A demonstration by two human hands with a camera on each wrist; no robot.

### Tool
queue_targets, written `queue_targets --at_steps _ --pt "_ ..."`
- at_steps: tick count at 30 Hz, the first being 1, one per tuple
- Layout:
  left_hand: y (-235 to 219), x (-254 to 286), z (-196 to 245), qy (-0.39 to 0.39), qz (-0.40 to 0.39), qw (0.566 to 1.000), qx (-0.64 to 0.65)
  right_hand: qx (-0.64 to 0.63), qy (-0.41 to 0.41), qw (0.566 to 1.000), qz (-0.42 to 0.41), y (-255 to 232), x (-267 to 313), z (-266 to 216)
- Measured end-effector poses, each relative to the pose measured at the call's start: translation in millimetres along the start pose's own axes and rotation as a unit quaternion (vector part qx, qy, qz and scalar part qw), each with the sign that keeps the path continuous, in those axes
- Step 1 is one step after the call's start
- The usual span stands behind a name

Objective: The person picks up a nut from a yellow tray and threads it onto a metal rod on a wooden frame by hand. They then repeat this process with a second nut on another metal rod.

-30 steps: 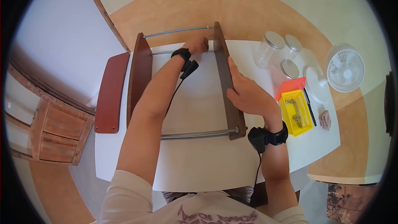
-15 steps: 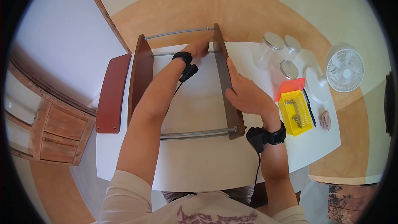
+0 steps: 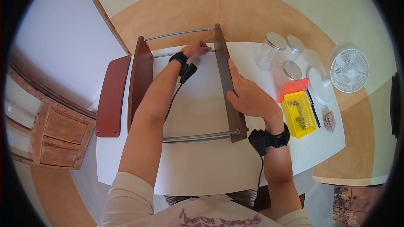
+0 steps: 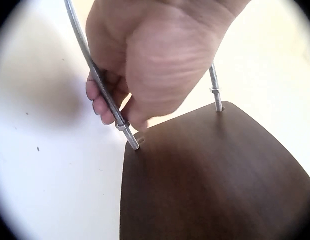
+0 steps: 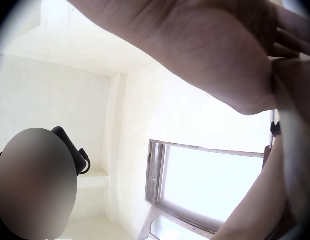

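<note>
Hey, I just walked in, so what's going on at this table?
A person has two dark wooden panels joined by metal rods on a white table. Their left hand reaches between the panels, fingers curled round a threaded rod beside its nut. Their right hand lies against the right-hand panel from outside. A separate reddish-brown board lies to the left, and a yellow basket of small metal parts sits to the right.
</note>
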State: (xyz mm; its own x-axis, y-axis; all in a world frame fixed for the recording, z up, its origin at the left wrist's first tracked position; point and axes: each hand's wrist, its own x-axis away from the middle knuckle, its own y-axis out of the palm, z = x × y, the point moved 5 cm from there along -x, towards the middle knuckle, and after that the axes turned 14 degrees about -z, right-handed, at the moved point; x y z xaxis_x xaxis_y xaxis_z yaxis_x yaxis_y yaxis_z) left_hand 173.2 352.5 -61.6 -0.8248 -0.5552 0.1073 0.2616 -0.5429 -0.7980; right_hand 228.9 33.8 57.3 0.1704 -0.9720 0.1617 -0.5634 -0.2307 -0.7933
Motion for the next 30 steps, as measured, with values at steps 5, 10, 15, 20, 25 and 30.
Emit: queue_targets --at_steps 5,10,15,20,25,30 --pt "3 2 1 0.015 -0.026 0.999 0.043 0.001 -0.003 1.000 0.006 0 0 -1" --pt "7 -2 0 0.044 -0.050 0.995 0.069 0.001 0.010 1.000 -0.013 -2 0 -4" --pt "7 -3 -4 0.032 -0.051 0.994 0.086 0.007 0.012 1.000 -0.015 -2 1 -5" --pt "6 -10 -10 0.020 0.019 0.999 0.045 0.000 0.023 0.999 -0.023 -1 0 -4" --pt "2 -18 -14 0.025 0.062 0.998 -0.002 0.001 -0.002 1.000 0.003 0 1 -2" --pt "0 -23 -19 0.042 0.005 0.998 0.035 -0.007 -0.016 1.000 0.013 3 -1 -2"
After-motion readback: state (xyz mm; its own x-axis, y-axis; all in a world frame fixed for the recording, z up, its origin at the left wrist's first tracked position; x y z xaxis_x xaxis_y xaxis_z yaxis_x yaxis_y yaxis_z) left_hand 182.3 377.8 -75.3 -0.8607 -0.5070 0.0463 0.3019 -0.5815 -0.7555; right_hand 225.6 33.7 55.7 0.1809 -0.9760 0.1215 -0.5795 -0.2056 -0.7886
